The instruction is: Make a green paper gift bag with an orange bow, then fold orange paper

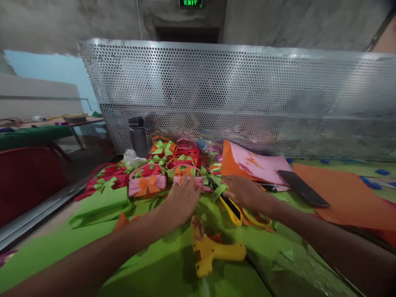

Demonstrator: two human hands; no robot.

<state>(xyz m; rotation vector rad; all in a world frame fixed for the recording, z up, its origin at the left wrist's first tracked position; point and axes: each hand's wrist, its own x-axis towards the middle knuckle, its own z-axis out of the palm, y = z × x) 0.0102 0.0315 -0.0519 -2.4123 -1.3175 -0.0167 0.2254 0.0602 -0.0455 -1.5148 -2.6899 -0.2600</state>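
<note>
My left hand [184, 199] reaches forward, its fingers closed over a small pink bag [200, 180] with an orange bow and a thin pink handle. To its right, my right hand [243, 190] has its fingers bent at a light green strip [219, 192], apparently pinching it; the fingertips are partly hidden. Yellow-handled scissors [234, 214] lie beneath that hand. Nearer to me, a yellow hot glue gun [218, 250] rests on the green sheet. Another pink bag [133, 187] with an orange bow stands left of my left hand.
Several red, green and orange bags, one a green bag [102, 204], crowd the left. Behind them stands a dark bottle [139, 138]. Pink sheets [269, 163], a black phone [301, 187] and an orange sheet [343, 194] lie at right. A perforated metal panel [247, 95] borders the back.
</note>
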